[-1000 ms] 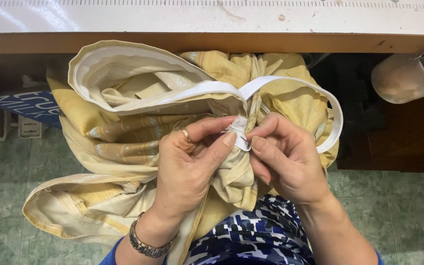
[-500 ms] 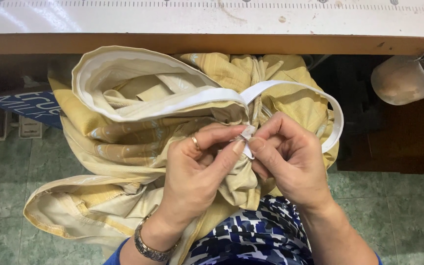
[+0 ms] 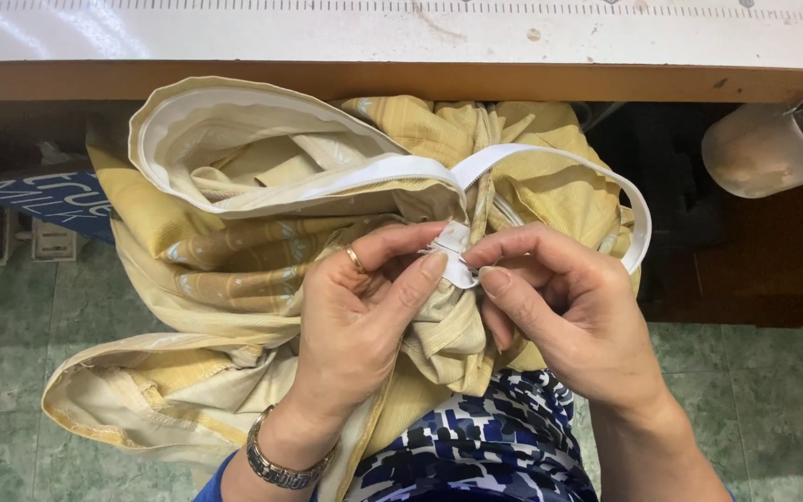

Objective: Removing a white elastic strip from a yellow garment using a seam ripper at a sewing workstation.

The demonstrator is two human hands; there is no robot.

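A large yellow and cream fabric cover (image 3: 234,270) lies bunched in my lap below the table edge. A white zipper tape (image 3: 374,172) runs along its open mouth and loops round to the right. Both hands meet at the middle of the bundle. My left hand (image 3: 364,316), with a ring and a metal wristband, pinches the white zipper end (image 3: 454,253) between thumb and forefinger. My right hand (image 3: 559,307) pinches the same zipper end from the right side. The small zipper parts between the fingertips are mostly hidden.
A long wooden-edged worktable (image 3: 401,79) with a ruler strip crosses the top. A grey cylinder (image 3: 764,149) hangs under it at the right. A blue printed box (image 3: 39,191) and a white socket strip (image 3: 48,244) sit at the left on green floor tiles (image 3: 2,344).
My hands and the zipper end have shifted slightly up and right over the bundle, fingertips closing tighter on the white tape. The fabric has barely moved.
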